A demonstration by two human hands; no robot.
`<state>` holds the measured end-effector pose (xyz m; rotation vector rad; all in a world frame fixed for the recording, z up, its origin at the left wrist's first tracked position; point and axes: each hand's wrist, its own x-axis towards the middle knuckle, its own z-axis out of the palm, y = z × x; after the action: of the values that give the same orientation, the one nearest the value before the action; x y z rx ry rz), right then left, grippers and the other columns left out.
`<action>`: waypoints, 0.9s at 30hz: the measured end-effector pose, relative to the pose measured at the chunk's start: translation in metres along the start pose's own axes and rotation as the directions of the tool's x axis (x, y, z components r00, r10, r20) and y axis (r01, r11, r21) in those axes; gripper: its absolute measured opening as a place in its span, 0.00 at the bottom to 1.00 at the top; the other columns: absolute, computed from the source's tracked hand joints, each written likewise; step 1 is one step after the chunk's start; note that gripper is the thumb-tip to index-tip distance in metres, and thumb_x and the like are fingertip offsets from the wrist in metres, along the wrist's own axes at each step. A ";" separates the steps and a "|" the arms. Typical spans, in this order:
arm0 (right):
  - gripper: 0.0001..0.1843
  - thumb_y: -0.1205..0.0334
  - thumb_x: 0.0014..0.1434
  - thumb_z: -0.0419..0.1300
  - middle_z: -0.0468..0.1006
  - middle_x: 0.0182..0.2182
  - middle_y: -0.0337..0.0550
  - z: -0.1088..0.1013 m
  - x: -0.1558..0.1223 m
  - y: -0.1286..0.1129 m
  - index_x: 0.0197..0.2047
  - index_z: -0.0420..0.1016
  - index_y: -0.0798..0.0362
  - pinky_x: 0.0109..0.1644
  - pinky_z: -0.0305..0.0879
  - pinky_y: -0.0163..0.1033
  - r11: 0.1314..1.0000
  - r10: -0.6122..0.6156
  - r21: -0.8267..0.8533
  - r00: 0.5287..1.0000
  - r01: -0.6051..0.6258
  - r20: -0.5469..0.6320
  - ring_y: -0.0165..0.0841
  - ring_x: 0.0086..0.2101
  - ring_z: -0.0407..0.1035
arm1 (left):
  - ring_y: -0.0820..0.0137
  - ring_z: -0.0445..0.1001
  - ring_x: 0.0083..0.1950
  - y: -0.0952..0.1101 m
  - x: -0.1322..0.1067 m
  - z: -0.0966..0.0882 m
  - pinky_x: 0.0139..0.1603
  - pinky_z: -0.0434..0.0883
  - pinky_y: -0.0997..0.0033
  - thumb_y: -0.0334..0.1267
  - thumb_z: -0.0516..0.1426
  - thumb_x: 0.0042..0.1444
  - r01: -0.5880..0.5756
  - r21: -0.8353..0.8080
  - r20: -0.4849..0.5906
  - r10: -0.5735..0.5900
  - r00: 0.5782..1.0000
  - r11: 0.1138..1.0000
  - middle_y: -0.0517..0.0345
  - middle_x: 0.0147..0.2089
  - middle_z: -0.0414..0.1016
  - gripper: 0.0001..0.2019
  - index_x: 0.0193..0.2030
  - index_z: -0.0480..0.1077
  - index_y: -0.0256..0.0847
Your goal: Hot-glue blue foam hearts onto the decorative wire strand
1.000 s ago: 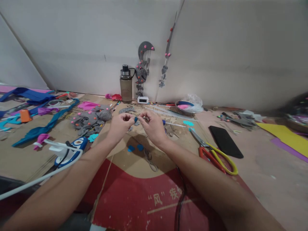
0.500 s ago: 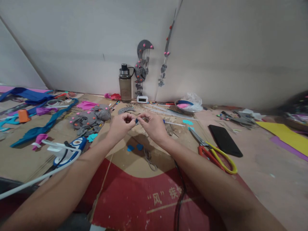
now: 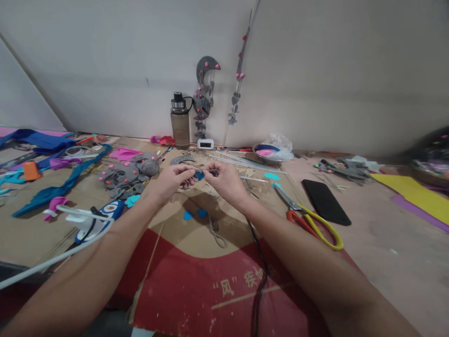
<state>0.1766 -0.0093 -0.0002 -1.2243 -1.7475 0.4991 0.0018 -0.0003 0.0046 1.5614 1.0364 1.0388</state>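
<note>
Held up over the cardboard, a small blue heart-shaped piece [image 3: 199, 175] shows between my two hands. My left hand [image 3: 171, 181] pinches at its left side, thumb against fingers. From the other side my right hand [image 3: 225, 180] grips its right edge with closed fingertips. Whether a thread runs through the piece is too small to tell. Below lie two more blue cut pieces, one on the left [image 3: 187, 215] and one on the right [image 3: 202, 213]. Beside them rests a looped grey cord [image 3: 218, 232].
Scissors [image 3: 308, 217] and a black phone [image 3: 326, 202] lie to the right. A bottle [image 3: 180, 124], a small digital clock [image 3: 205, 144] and a bowl [image 3: 271, 154] stand along the wall. On the left are a blue-and-white device [image 3: 101, 222] with a cable and grey felt ornaments [image 3: 128, 175].
My fingers have parted slightly around the blue heart, so more of it shows. My left hand has turned a little, and the whole view has shifted slightly.
</note>
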 end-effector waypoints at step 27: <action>0.05 0.66 0.60 0.54 0.73 0.32 0.42 0.001 -0.008 -0.006 0.37 0.71 0.51 0.41 0.60 0.40 0.982 -0.171 -0.068 0.985 0.174 0.037 0.34 0.36 0.66 | 0.73 0.68 0.26 0.007 -0.009 0.010 0.29 0.63 0.75 0.34 0.56 0.46 -0.148 0.610 -0.157 0.302 0.940 0.778 0.59 0.25 0.74 0.07 0.29 0.75 0.38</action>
<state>0.1734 -0.0193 0.0004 -1.1062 -1.8918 0.3583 0.0101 -0.0132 0.0086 2.1464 1.4729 1.1610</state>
